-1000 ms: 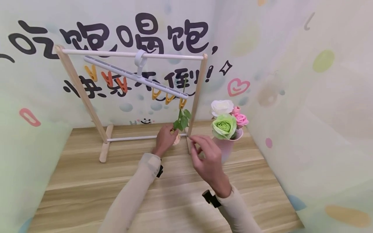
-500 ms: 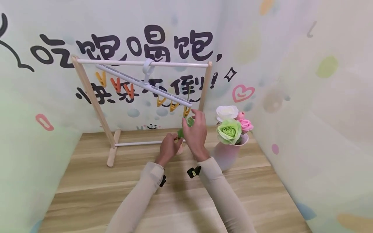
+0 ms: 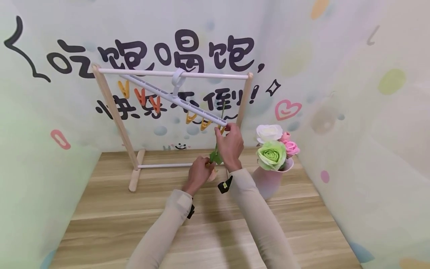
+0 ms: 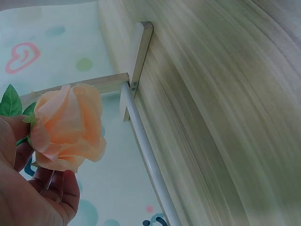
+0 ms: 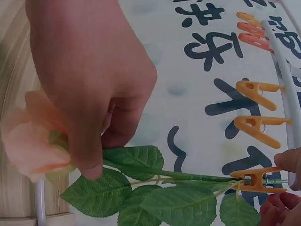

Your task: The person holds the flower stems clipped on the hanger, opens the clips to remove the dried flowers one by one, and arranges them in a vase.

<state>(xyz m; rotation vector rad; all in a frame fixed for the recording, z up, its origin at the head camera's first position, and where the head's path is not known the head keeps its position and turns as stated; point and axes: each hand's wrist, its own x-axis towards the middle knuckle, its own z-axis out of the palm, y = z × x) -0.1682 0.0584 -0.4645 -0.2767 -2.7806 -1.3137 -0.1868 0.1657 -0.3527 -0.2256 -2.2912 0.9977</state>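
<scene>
My left hand [image 3: 199, 173] holds a peach artificial rose [image 4: 70, 127] just under its bloom, which hangs head down. Its green stem [image 5: 188, 176] rises past the leaves [image 5: 181, 205] and passes through a yellow clothespin [image 5: 256, 180] at the right end of a pale grey clip hanger [image 3: 201, 113]. At that clothespin is my right hand [image 3: 231, 145], thumb and fingers pinching its handle ends. Above the clothespin, the cut end of the stem sticks up past the hanger bar.
A wooden rack [image 3: 115, 116] with a white top rod [image 3: 141, 72] carries the tilted hanger. Several other clothespins, orange [image 3: 155, 104] and yellow [image 3: 124, 89], hang from it. A pink vase [image 3: 267, 183] of artificial roses stands right of the rack on the wooden table [image 3: 134, 228].
My right hand has moved from beside the vase, up and left to the end clothespin. My left hand stays at the rose. The head view has shifted slightly.
</scene>
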